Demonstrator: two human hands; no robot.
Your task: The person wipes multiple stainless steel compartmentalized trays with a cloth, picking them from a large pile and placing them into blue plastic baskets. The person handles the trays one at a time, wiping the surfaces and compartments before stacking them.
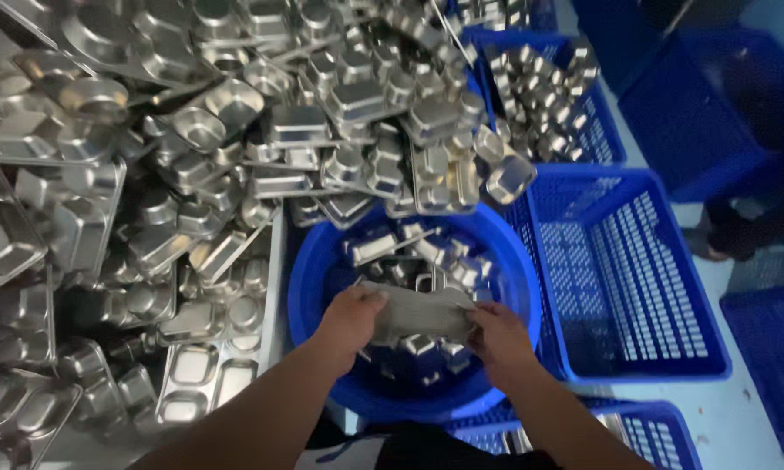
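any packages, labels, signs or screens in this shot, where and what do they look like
None in view: no packages, labels, signs or screens.
Only containers: a round blue plastic tub under both hands, which hold a grey cloth.
Empty blue slotted plastic crate to the right.
Loose heap of stamped steel trays on the left.

The heap of compartment trays (191,174) is showing bright silver, glinting with pale highlights and grey shadows. The round basin (318,287) is showing a strong, plain blue. The empty crate (627,270) is wearing the same blue, its walls patterned with rows of narrow slots. The tray (418,312) between the hands is looking duller grey, perhaps from motion blur. The floor (740,409) is appearing pale bluish-grey.
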